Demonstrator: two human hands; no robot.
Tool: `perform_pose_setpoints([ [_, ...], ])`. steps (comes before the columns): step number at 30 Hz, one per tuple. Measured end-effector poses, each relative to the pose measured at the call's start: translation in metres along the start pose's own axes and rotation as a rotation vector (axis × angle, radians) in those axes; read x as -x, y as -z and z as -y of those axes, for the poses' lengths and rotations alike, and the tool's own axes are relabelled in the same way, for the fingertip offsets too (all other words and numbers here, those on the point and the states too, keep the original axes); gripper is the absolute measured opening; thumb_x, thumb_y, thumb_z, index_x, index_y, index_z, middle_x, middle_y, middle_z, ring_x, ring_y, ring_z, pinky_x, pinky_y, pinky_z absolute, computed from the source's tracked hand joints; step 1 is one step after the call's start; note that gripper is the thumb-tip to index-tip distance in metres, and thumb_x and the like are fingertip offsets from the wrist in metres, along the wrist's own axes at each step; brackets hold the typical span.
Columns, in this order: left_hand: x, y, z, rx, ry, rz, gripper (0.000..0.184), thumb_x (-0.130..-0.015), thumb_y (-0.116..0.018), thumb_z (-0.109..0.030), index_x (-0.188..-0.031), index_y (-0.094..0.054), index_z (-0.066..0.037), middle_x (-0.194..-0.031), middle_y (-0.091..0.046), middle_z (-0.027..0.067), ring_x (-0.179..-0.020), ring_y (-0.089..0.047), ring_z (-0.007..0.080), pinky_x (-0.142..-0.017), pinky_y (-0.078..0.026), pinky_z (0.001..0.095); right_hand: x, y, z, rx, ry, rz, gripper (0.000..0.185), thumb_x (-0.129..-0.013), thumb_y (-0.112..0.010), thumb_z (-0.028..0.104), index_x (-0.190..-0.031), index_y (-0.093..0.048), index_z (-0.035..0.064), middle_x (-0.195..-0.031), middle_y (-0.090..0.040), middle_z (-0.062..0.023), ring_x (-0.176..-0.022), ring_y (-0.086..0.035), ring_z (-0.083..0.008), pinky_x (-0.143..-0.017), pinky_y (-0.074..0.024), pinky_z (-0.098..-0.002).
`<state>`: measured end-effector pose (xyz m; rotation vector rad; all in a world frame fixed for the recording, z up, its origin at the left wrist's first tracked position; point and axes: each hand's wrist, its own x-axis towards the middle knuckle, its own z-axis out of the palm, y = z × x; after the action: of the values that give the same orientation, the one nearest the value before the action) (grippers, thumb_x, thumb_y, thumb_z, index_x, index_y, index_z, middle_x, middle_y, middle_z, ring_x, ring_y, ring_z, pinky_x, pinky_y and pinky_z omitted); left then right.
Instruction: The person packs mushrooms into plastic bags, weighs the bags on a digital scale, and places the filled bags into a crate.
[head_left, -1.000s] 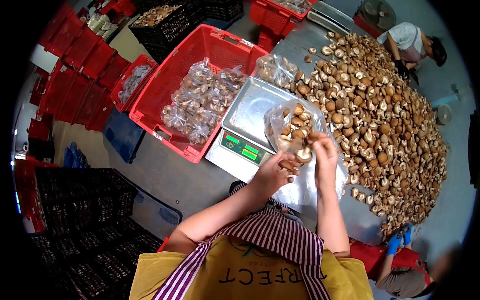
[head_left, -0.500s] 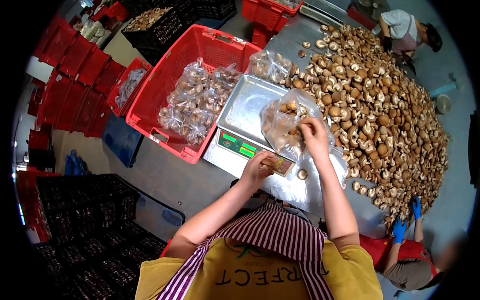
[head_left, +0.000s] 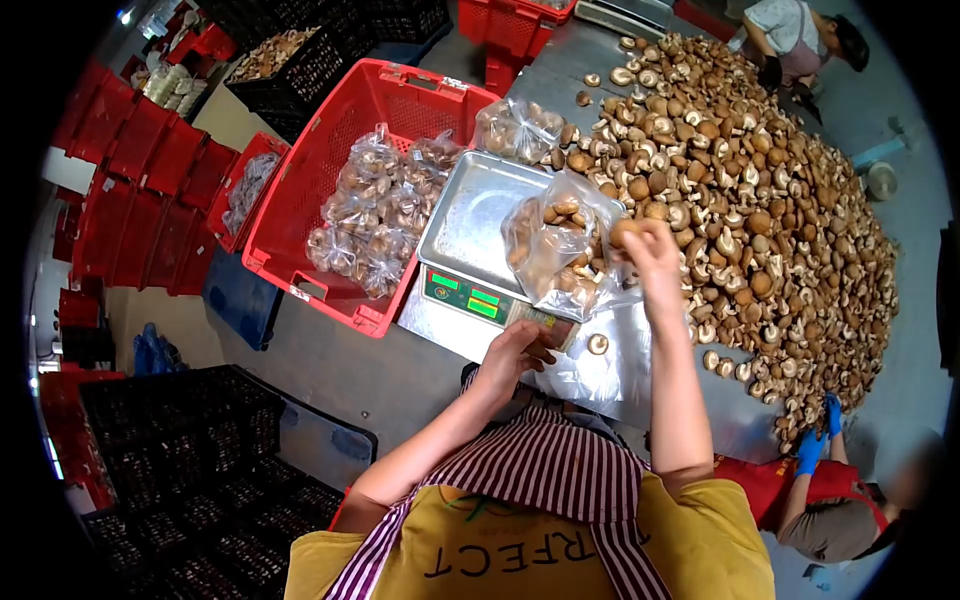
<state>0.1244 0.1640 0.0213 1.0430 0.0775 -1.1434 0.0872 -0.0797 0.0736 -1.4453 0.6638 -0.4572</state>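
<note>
A brown mushroom (head_left: 625, 234) is pinched in the fingers of my right hand (head_left: 655, 262), just right of an open clear plastic bag (head_left: 530, 235). That bag holds several mushrooms and sits on the metal pan (head_left: 462, 222) of a scale. My left hand (head_left: 515, 358) is curled in front of the scale's display panel (head_left: 465, 293). Something brownish shows at its fingertips, too shaded to make out. One loose mushroom (head_left: 598, 344) lies on the table by the scale's front right corner.
A big mushroom heap (head_left: 740, 210) covers the table's right side. A tied bag of mushrooms (head_left: 518, 130) stands behind the scale. Left is a red crate (head_left: 290, 215) with bagged mushrooms; black crates (head_left: 180, 420) stand lower left. Co-workers are at the far right, one with blue gloves (head_left: 810, 450).
My right hand has moved from the bag's mouth toward the heap side and now holds a mushroom. The left hand has come slightly down, nearer my body.
</note>
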Motion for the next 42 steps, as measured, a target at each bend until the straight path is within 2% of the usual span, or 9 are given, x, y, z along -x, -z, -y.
perform_pose_setpoints([
  [4, -0.005, -0.013, 0.002, -0.07, 0.011, 0.128, 0.025, -0.098, -0.048, -0.025, -0.106, -0.059, -0.004, -0.092, -0.065, 0.0079, -0.083, -0.064, 0.0181, -0.071, -0.049, 0.0296, 0.047, 0.048, 0.007, -0.319, 0.001, -0.023, 0.028, -0.096, -0.051, 0.016, -0.121, -0.048, 0.0016, -0.099, -0.06, -0.0141, -0.082, -0.065, -0.0215, -0.065, -0.0559, -0.0282],
  [9, -0.021, -0.061, -0.014, -0.221, 0.033, 0.215, 0.024, -0.098, -0.049, -0.022, -0.106, -0.059, -0.002, -0.099, -0.063, 0.0059, -0.087, -0.062, 0.0156, -0.073, -0.048, 0.0285, 0.082, 0.076, -0.083, 0.04, -0.335, -0.108, 0.028, -0.094, -0.06, 0.024, -0.073, -0.051, 0.0083, -0.058, -0.053, 0.0003, -0.046, -0.05, -0.0104, -0.045, -0.04, -0.0224],
  [13, -0.059, -0.076, -0.031, -0.275, -0.136, 0.311, 0.021, -0.097, -0.052, -0.02, -0.109, -0.06, -0.004, -0.099, -0.062, 0.0036, -0.088, -0.06, 0.0125, -0.073, -0.047, 0.0259, 0.106, 0.042, -0.144, 0.803, -0.254, -0.001, 0.033, -0.08, -0.074, 0.029, -0.102, -0.059, 0.0085, -0.084, -0.063, -0.013, -0.077, -0.062, -0.0296, -0.07, -0.0505, -0.0396],
  [18, -0.125, -0.053, -0.053, -0.806, -0.702, -0.062, 0.034, -0.09, -0.059, -0.011, -0.124, -0.057, -0.004, -0.116, -0.057, 0.0128, -0.109, -0.054, 0.0224, -0.096, -0.043, 0.0314, 0.114, 0.026, -0.172, 1.084, -0.131, -0.006, 0.039, -0.077, -0.076, 0.027, -0.109, -0.06, 0.0106, -0.098, -0.062, -0.0157, -0.09, -0.063, -0.0374, -0.077, -0.0505, -0.0432],
  [22, -0.094, -0.047, -0.073, -0.644, -0.671, 0.016, 0.035, -0.091, -0.058, -0.011, -0.125, -0.056, -0.003, -0.12, -0.058, 0.0123, -0.113, -0.054, 0.0207, -0.097, -0.043, 0.0317, 0.11, 0.044, -0.192, 0.937, -0.025, -0.121, 0.038, -0.078, -0.076, 0.022, -0.111, -0.06, 0.0108, -0.094, -0.063, -0.0124, -0.081, -0.064, -0.0303, -0.07, -0.0517, -0.0407],
  [25, -0.065, -0.045, -0.067, -0.486, -0.511, 0.096, 0.026, -0.095, -0.054, -0.012, -0.119, -0.06, -0.004, -0.104, -0.064, 0.0017, -0.091, -0.058, 0.0102, -0.08, -0.047, 0.0248, 0.113, 0.055, -0.159, 0.082, -0.35, -0.149, 0.024, -0.089, -0.065, 0.01, -0.112, -0.059, 0.0079, -0.075, -0.058, 0.0002, -0.058, -0.052, -0.0065, -0.046, -0.0395, -0.0221],
  [31, -0.03, -0.06, 0.001, -0.733, -0.458, 0.316, 0.017, -0.095, -0.054, -0.01, -0.107, -0.063, 0.0, -0.099, -0.066, 0.0074, -0.088, -0.062, 0.0126, -0.079, -0.05, 0.0258, 0.15, 0.091, -0.104, -0.453, -0.372, -0.166, 0.034, -0.093, -0.057, 0.01, -0.125, -0.046, 0.0086, -0.105, -0.062, -0.0114, -0.065, -0.052, -0.0117, -0.051, -0.0398, -0.022],
  [35, -0.024, -0.072, 0.048, -0.549, -0.285, 0.485, 0.016, -0.091, -0.056, -0.01, -0.103, -0.063, 0.001, -0.083, -0.067, 0.0083, -0.074, -0.06, 0.0089, -0.064, -0.046, 0.0248, 0.203, 0.124, -0.127, -0.689, -0.388, -0.277, 0.022, -0.096, -0.057, 0.022, -0.114, -0.051, 0.0126, -0.088, -0.055, -0.0039, -0.061, -0.048, -0.0113, -0.05, -0.035, -0.0237],
  [42, -0.02, -0.081, 0.07, -0.837, -0.338, 0.618, 0.017, -0.089, -0.063, -0.013, -0.102, -0.064, -0.002, -0.087, -0.067, 0.009, -0.078, -0.062, 0.0152, -0.07, -0.05, 0.0284, 0.339, 0.172, -0.219, -0.443, -0.72, -0.578, 0.012, -0.096, -0.054, 0.026, -0.092, -0.051, 0.0145, -0.069, -0.048, 0.0006, -0.049, -0.039, -0.0085, -0.041, -0.0277, -0.0232],
])
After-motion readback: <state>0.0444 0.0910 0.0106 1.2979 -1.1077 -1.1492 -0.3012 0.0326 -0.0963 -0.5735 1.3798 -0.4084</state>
